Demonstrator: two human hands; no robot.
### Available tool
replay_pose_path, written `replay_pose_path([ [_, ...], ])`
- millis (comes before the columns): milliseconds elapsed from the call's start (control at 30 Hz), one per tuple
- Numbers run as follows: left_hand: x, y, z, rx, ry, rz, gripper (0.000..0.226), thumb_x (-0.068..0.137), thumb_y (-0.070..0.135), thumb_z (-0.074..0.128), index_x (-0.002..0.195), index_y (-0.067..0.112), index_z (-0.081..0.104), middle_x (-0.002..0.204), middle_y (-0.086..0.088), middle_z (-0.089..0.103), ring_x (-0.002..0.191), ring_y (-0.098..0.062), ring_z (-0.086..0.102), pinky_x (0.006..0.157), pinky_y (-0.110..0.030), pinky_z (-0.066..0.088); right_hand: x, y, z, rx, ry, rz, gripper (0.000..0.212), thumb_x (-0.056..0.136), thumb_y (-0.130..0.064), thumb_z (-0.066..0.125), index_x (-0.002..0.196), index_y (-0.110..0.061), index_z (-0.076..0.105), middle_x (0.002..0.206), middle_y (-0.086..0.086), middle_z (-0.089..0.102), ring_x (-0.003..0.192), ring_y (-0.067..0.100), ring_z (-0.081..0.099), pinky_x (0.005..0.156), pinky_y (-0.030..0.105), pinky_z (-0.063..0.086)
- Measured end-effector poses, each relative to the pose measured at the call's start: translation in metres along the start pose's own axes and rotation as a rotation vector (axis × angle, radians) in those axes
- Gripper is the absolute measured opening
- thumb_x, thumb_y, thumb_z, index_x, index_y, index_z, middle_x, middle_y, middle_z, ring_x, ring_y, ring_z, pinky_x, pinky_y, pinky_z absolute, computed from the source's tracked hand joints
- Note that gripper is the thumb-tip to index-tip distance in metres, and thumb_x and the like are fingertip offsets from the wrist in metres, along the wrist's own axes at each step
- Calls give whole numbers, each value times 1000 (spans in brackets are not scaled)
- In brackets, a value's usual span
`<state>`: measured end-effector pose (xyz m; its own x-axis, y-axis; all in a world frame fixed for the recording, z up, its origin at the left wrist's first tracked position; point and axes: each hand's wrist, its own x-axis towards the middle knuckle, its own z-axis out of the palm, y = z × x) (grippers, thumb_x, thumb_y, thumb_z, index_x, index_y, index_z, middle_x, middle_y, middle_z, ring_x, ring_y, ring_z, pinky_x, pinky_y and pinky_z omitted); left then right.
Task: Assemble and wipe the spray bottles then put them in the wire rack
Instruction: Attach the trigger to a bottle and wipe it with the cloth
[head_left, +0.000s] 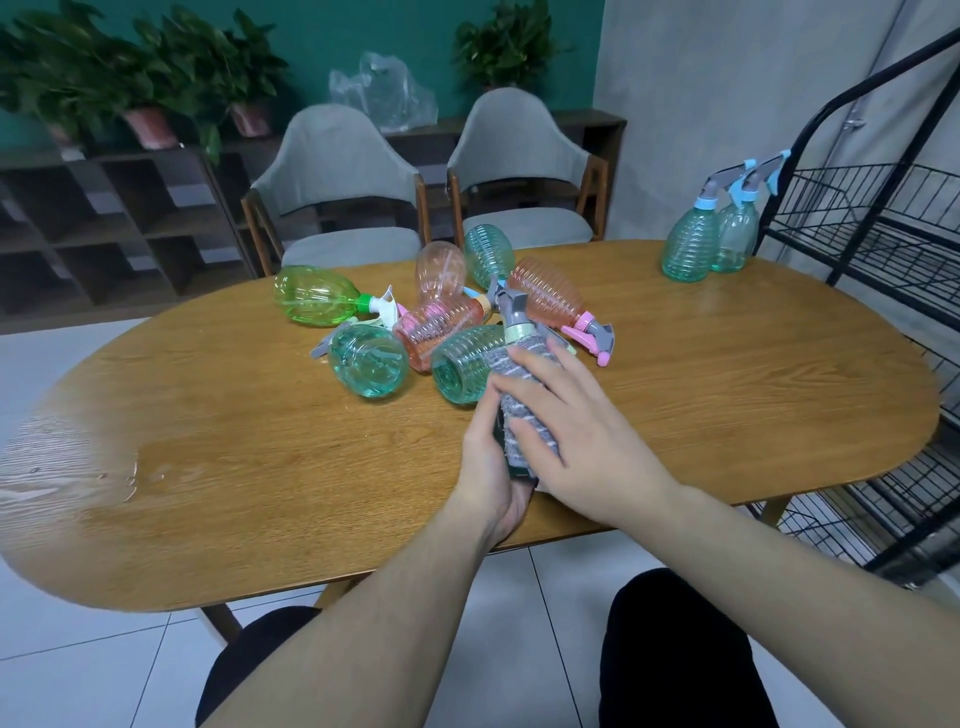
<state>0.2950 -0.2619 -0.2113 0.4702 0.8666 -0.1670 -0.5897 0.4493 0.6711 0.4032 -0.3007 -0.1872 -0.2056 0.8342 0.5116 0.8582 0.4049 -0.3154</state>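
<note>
The oval table is wood with visible grain and a soft sheen. The spray bottles are clear, ribbed, glossy plastic in tints. The grey cloth looks nubby and matt. The wire rack is black metal.

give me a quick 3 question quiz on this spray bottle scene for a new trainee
1. True or false: the two upright teal bottles already stand inside the wire rack.
2. What covers the bottle that the hands hold? A) plastic bag B) grey cloth C) nothing
3. Which hand lies over the cloth?

Key:
1. False. They stand on the table, beside the rack.
2. B. A grey cloth wraps the held bottle.
3. The right hand; the left hand grips from below.
</note>
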Motion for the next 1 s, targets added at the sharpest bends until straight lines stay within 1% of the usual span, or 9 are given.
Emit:
replay_pose_path([
  [200, 3, 1, -3, 5, 54, -51, 67, 97, 66, 46, 136, 15, 65, 132, -15, 68, 116, -32, 69, 81, -41, 61, -20, 16, 5, -31, -39, -205, 44, 102, -32, 46, 144, -19, 50, 158, -1, 36, 153, 30, 10, 115, 60, 26],
  [267, 3, 1, -3, 14, 43, -53, 75, 90, 72, 51, 135, 13, 66, 133, -17, 68, 118, -34, 68, 90, -44, 59, -26, 22, 4, 13, -32, -222, 42, 104, -33, 43, 143, -20, 50, 158, -3, 35, 153, 29, 10, 116, 60, 26],
  [333, 1, 1, -2, 49, 43, -22, 75, 86, 71, 56, 131, 12, 69, 129, -17, 70, 120, -34, 67, 100, -46, 54, -31, 25, 3, 76, -23, -197, 41, 105, -35, 40, 144, -23, 48, 159, -9, 32, 153, 26, 10, 119, 53, 26],
  [433, -3, 3, 2, 73, 31, 20, 55, 91, 61, 56, 117, 16, 74, 116, -12, 76, 104, -27, 75, 80, -42, 63, -33, 21, 2, 193, -3, -103, 42, 105, -36, 40, 146, -31, 43, 161, -18, 25, 153, 19, 9, 122, 33, 18],
  [567, -2, 1, 0, 45, 30, 63, 55, 98, 52, 53, 132, 11, 66, 134, -19, 66, 127, -38, 61, 109, -58, 46, -24, 9, 3, 319, 63, 61, 41, 103, -37, 40, 143, -44, 40, 158, -28, 24, 152, 9, 10, 118, 15, 12],
  [667, -1, -1, 0, 26, -6, 78, 56, 98, 51, 53, 138, 13, 61, 136, -20, 65, 129, -36, 60, 113, -55, 43, -13, 2, -1, 351, 78, 118, 38, 103, -37, 39, 139, -50, 39, 156, -28, 28, 151, 3, 11, 117, 12, 11],
  [800, 0, 0, 1, 38, -33, 80, 51, 102, 46, 49, 136, 11, 61, 132, -20, 67, 127, -34, 62, 114, -52, 42, 0, 3, -8, 384, 62, 189, 37, 105, -28, 45, 139, -41, 48, 154, -24, 32, 148, -2, 17, 118, 22, 16],
  [933, 2, -3, 1, 79, -38, 102, 45, 103, 42, 46, 130, 12, 66, 129, -18, 69, 122, -33, 64, 115, -58, 40, 16, -2, -22, 551, 115, 353, 34, 105, -23, 46, 136, -34, 55, 148, -24, 41, 127, -27, 29, 101, -4, 20],
  [1000, 4, -4, 0, 79, -52, 105, 45, 103, 42, 46, 130, 14, 67, 132, -18, 68, 126, -36, 62, 113, -62, 40, 23, -2, -27, 646, 182, 441, 34, 105, -26, 45, 136, -33, 56, 146, -24, 44, 126, -25, 34, 97, -7, 22],
])
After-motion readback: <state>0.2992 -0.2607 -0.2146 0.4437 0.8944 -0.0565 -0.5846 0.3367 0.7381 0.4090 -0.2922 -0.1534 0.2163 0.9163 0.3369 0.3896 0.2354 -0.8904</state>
